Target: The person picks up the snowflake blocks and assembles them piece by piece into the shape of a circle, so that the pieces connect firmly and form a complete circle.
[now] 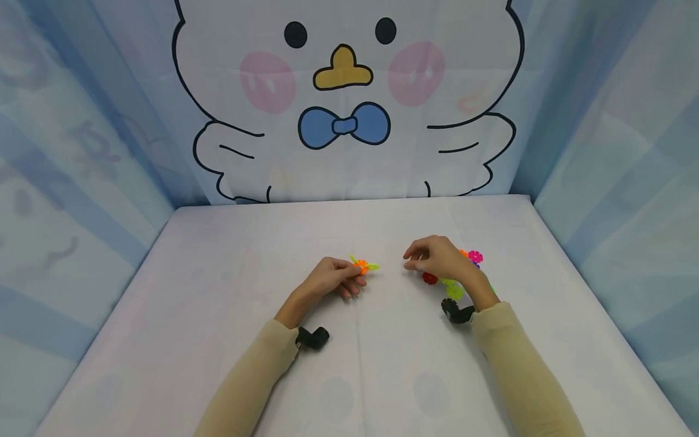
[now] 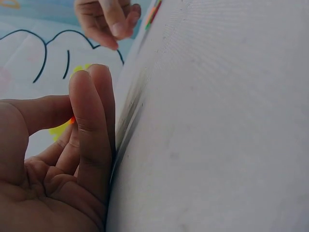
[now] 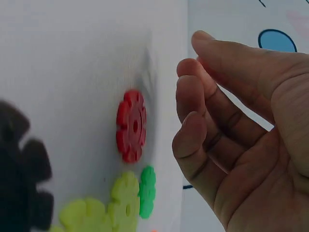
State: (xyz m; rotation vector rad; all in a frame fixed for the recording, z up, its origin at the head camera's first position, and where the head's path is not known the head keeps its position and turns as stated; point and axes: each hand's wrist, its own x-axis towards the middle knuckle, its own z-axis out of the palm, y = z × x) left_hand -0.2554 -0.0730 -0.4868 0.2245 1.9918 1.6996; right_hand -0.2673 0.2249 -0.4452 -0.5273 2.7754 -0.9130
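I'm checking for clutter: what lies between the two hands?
In the head view, the orange piece and yellow-green pieces held by the left hand, then bare tabletop to the right hand.

Stretches, in the head view, from mid-height to the bottom edge as a broad white tabletop [image 1: 246, 255], narrowing toward the back. Shows a faint crease [image 1: 357, 346] down the middle and pale round spots [image 1: 335, 399] at bottom centre. Bears, right of centre, a flower-shaped red piece [image 1: 429, 278], with partly hidden yellow-green pieces [image 1: 454, 291] lower right of it, and a magenta piece [image 1: 475, 257] to the upper right, near an orange piece [image 1: 464, 252]. Carries also, low in the right wrist view, a green piece [image 3: 147, 192] just beside yellow-green; far left, a blurred, lobed black piece [image 3: 19, 166].
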